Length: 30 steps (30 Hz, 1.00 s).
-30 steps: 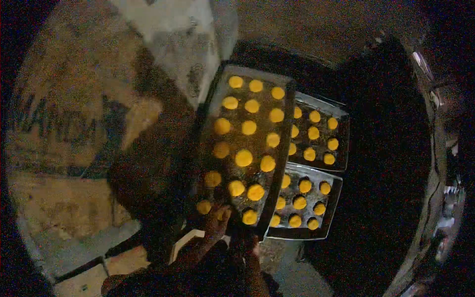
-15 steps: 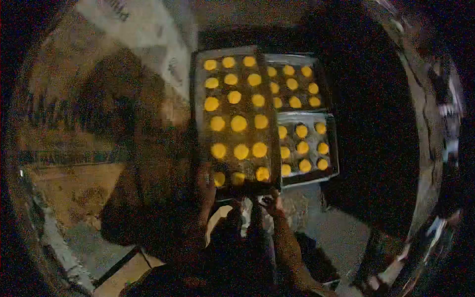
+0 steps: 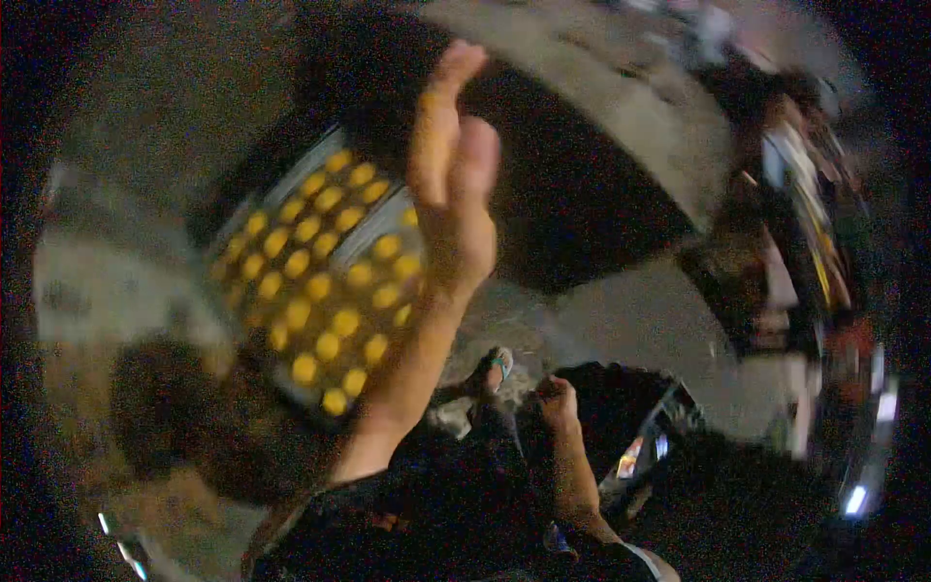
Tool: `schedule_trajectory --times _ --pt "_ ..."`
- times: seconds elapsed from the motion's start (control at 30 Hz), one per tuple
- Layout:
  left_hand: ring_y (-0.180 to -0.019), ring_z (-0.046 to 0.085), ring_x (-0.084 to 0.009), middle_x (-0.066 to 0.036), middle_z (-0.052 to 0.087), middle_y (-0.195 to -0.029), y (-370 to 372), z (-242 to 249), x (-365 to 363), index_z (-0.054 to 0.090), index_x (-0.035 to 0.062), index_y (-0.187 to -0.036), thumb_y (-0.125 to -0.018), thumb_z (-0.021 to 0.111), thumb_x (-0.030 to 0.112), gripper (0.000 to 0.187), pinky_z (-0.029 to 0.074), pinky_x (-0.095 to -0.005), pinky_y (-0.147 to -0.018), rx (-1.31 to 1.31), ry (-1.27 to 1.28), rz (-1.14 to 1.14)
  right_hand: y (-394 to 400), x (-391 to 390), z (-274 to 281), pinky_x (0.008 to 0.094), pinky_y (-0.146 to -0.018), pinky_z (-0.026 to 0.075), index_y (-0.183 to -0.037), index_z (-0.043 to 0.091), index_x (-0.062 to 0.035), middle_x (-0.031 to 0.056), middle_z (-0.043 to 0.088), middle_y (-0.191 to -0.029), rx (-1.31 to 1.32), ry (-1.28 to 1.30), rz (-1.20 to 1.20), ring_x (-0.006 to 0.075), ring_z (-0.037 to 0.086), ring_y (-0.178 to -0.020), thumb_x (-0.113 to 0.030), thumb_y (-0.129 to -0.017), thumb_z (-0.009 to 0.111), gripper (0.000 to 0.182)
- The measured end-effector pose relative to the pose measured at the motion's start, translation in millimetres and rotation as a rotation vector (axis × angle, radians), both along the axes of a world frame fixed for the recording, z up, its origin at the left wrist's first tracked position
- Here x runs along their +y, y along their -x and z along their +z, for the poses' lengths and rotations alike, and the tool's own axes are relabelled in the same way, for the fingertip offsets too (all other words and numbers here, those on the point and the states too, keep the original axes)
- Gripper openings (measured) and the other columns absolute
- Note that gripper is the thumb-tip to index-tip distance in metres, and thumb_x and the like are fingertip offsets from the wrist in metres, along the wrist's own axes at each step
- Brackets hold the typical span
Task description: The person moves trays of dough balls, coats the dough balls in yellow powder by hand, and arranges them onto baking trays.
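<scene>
My left hand (image 3: pixel 461 179) is raised in the upper middle of the view, fingers stretched out and holding nothing. Its forearm crosses in front of the trays and hides part of their right side. Behind it, yellow round pieces (image 3: pixel 319 285) lie in rows on dark trays. A pale metal tray edge (image 3: pixel 361 233) divides some of the rows. Apart from the trays, my right hand (image 3: pixel 558 401) hangs low beside my body with its fingers curled in, and I see nothing in it. Motion blurs the pieces and the left hand.
A dark area (image 3: pixel 592 184) lies beyond the trays to the right, edged by a pale floor strip (image 3: pixel 621 97). My sandalled foot (image 3: pixel 499 367) stands on the grey floor below. A dark container (image 3: pixel 669 407) with small bright items sits at lower right.
My hands were both at the near end of the long tray. Now the left is up in front of the trays and the right is away from them. The view has turned right.
</scene>
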State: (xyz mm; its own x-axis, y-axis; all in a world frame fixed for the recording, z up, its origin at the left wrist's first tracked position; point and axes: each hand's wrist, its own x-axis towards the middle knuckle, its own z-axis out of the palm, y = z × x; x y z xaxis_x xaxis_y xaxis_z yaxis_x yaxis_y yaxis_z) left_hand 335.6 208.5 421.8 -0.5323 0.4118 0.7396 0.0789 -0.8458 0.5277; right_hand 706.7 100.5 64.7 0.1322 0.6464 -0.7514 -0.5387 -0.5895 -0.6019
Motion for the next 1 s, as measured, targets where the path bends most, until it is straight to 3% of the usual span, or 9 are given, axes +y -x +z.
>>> schedule_trajectory --times 0.2,0.3,0.33,0.37,0.4,0.47,0.6,0.8,1.0 --pt "-0.142 0.022 -0.0346 -0.018 0.037 -0.146 -305.8 8.2 13.6 0.042 0.0083 -0.139 -0.090 0.052 0.029 0.053 0.007 -0.0557 -0.114 0.968 -0.042 -0.415 -45.2 31.5 71.6 0.0350 -0.068 0.046 -0.100 0.065 -0.0073 0.0010 0.066 -0.091 0.481 -0.340 -0.159 0.0161 0.053 -0.071 -0.038 -0.093 0.043 0.038" --pt "-0.140 0.025 -0.0347 -0.016 0.041 -0.144 -419.1 -228.2 73.4 0.045 0.0088 -0.137 -0.094 0.045 0.041 0.054 0.017 -0.0531 -0.114 1.203 0.052 -1.142 -174.7 70.6 142.1 0.0414 -0.077 0.050 -0.107 0.059 -0.0067 0.0078 0.063 -0.099 0.774 -0.808 -0.297 0.0239 0.058 -0.087 -0.045 -0.087 0.051 0.044" --pt "-0.140 0.026 -0.0346 -0.017 0.038 -0.146 -430.7 -325.5 84.4 0.041 0.0080 -0.140 -0.093 0.041 0.051 0.064 0.021 -0.0503 -0.113 1.303 0.195 -0.714 -261.4 73.7 105.9 0.0425 -0.078 0.051 -0.105 0.058 -0.0074 0.0061 0.062 -0.099 0.239 -0.947 -0.405 0.0237 0.057 -0.089 -0.044 -0.087 0.052 0.042" --pt "-0.140 0.026 -0.0354 -0.016 0.033 -0.150 -463.0 -479.5 110.1 0.034 0.0095 -0.145 -0.092 0.036 0.061 0.074 0.019 -0.0476 -0.114 1.391 1.212 -0.977 -272.1 78.9 173.4 0.0437 -0.074 0.052 -0.092 0.056 -0.0088 0.0039 0.060 -0.092 -0.216 -0.751 -1.006 0.0209 0.058 -0.081 -0.040 -0.088 0.053 0.031" --pt "-0.140 0.026 -0.0354 -0.016 0.033 -0.150 -466.4 -486.1 128.1 0.034 0.0095 -0.145 -0.092 0.036 0.061 0.074 0.019 -0.0476 -0.114 1.412 1.159 -0.981 -287.3 75.5 238.7 0.0426 -0.087 0.046 -0.110 0.054 -0.0047 0.0095 0.057 -0.110 -0.574 -0.835 -1.053 0.0234 0.054 -0.100 -0.034 -0.091 0.046 0.036" --pt "-0.143 0.014 -0.0353 -0.011 0.021 -0.155 -456.5 -471.4 138.6 0.014 0.0091 -0.151 -0.087 0.027 0.072 0.090 0.014 -0.0614 -0.110 0.078 1.957 -1.300 -314.3 75.4 270.0 0.0415 -0.100 0.039 -0.128 0.052 -0.0007 0.0150 0.055 -0.128 -0.948 -0.865 -1.096 0.0260 0.051 -0.118 -0.028 -0.093 0.039 0.046" --pt "-0.144 0.007 -0.0332 -0.009 0.012 -0.158 -609.7 -259.4 125.9 0.014 0.0150 -0.151 -0.087 0.028 0.070 0.085 0.009 -0.0666 -0.108 -0.131 2.195 -1.342 -325.0 128.7 178.7 0.0405 -0.106 0.033 -0.132 0.048 0.0012 0.0169 0.051 -0.133 -1.639 -0.675 -0.683 0.0280 0.045 -0.125 -0.026 -0.094 0.039 0.047" --pt "-0.141 0.025 -0.0269 -0.013 0.031 -0.150 -636.8 -18.0 179.4 0.033 0.0066 -0.144 -0.097 0.036 0.036 0.056 0.012 -0.0525 -0.113 -0.003 0.753 -1.994 -299.1 152.4 -76.8 0.0374 -0.101 0.038 -0.123 0.056 0.0040 0.0205 0.058 -0.125 -0.941 -0.157 -0.216 0.0321 0.052 -0.119 -0.037 -0.094 0.050 0.051" --pt "-0.131 0.040 -0.0314 -0.018 0.046 -0.136 -613.8 -61.8 242.0 0.049 0.0029 -0.126 -0.090 0.052 0.023 0.041 0.025 -0.0457 -0.113 0.742 -0.140 -0.835 -305.2 208.1 -36.3 0.0346 -0.071 0.044 -0.104 0.064 0.0028 0.0100 0.062 -0.091 -0.587 -0.035 0.074 0.0212 0.054 -0.079 -0.032 -0.092 0.053 0.039"
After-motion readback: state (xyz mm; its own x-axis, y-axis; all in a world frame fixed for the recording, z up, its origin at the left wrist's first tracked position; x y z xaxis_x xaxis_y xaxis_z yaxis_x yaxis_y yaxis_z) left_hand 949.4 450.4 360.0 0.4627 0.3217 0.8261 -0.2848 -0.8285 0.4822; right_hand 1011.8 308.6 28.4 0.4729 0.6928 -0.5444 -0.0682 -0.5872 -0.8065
